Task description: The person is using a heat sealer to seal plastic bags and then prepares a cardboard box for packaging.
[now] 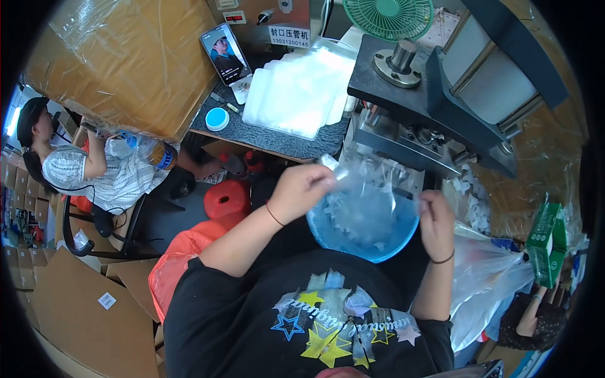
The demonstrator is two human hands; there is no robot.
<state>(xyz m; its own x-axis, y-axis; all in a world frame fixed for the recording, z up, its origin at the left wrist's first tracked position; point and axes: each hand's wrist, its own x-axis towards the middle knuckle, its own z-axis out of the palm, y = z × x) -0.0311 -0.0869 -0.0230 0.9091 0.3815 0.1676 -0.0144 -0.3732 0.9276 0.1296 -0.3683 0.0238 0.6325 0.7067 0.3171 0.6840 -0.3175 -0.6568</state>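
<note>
My left hand (304, 190) is closed in a pinch on a clear plastic piece (360, 176), which is smeared by motion above a blue basin (317, 230). My right hand (436, 219) is also pinched shut, just off the basin's right rim. Whether it grips the far edge of that clear piece or something small, I cannot make out. Inside the basin lie several crumpled clear plastic scraps (359, 220). Just beyond the hands stands a dark metal press (403, 135), its lower plate near the basin.
A stack of translucent plastic sheets (290, 94) lies on the bench beside a lit phone (225, 54) and a round blue-lidded tub (217, 119). A green fan (389, 16) stands behind. Clear bags (485, 277) hang at right. Another person (94, 157) sits at left by a large carton (126, 69).
</note>
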